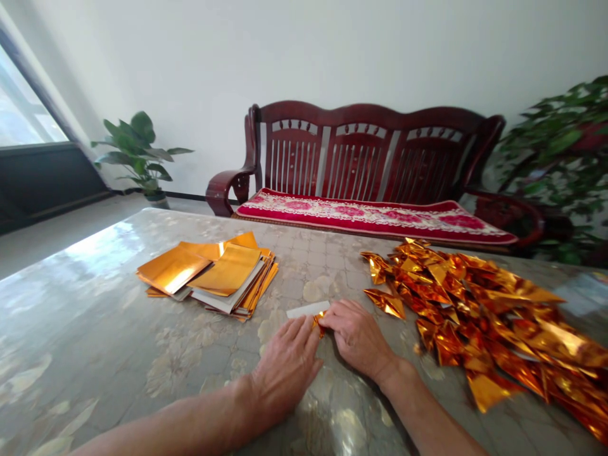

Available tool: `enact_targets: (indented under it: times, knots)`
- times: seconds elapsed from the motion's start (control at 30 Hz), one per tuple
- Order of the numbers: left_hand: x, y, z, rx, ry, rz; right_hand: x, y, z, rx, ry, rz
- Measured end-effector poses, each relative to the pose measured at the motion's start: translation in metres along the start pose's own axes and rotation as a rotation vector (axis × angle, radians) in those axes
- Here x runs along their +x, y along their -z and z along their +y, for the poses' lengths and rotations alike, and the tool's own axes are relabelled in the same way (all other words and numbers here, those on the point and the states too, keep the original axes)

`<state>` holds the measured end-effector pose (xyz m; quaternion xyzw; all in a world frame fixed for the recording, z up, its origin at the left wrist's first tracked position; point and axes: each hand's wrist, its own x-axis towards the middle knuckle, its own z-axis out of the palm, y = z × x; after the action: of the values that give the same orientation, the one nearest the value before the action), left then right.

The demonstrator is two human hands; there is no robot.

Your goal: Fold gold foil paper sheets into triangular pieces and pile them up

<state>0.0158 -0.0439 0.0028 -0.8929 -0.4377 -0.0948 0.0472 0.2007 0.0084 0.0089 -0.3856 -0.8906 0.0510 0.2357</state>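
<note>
A sheet of gold foil paper (319, 322), partly folded, lies on the table under my hands, with a white strip of its back (308, 310) showing beyond my fingers. My left hand (291, 354) rests flat over its near left part, fingers stretched out. At its right edge, my right hand (354, 332) has its fingers curled and pinched on the foil. Much of the sheet is hidden by both hands. To the left sits a loose stack of flat gold foil sheets (228, 269), some showing pale backs. A heap of folded, pointed foil pieces (456, 297) spreads on the right.
The table (142, 354) has a glossy, flower-patterned cover. Behind it stands a dark red wooden bench (361, 152) with a red floral cushion (351, 211). Potted plants (137, 149) stand to the left and right (565, 152). Clear plastic (586, 294) lies at the right edge.
</note>
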Motion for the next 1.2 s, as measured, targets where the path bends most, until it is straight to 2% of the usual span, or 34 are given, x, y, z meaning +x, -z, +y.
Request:
enact_targets:
  times: [0.23,0.5,0.73,0.9,1.0,1.2]
  knots:
    - [0.0,0.002,0.002,-0.058,0.053,-0.003,-0.002,-0.003,0.0,0.018,-0.029,0.035]
    - [0.001,0.004,0.001,-0.041,0.043,0.0,0.0,-0.002,0.001,-0.132,-0.084,0.042]
    - [0.002,0.0,-0.006,-0.069,-0.053,-0.024,-0.001,-0.001,-0.002,-0.261,-0.096,0.071]
    - [0.004,0.002,-0.009,-0.1,-0.092,-0.026,0.001,-0.004,0.0,-0.131,-0.214,0.128]
    - [0.008,0.004,-0.015,-0.144,-0.088,-0.018,0.006,-0.004,0.003,-0.041,-0.281,0.099]
    - [0.018,0.006,-0.039,-0.332,-0.012,-0.045,0.012,0.0,0.007,-0.091,-0.35,-0.009]
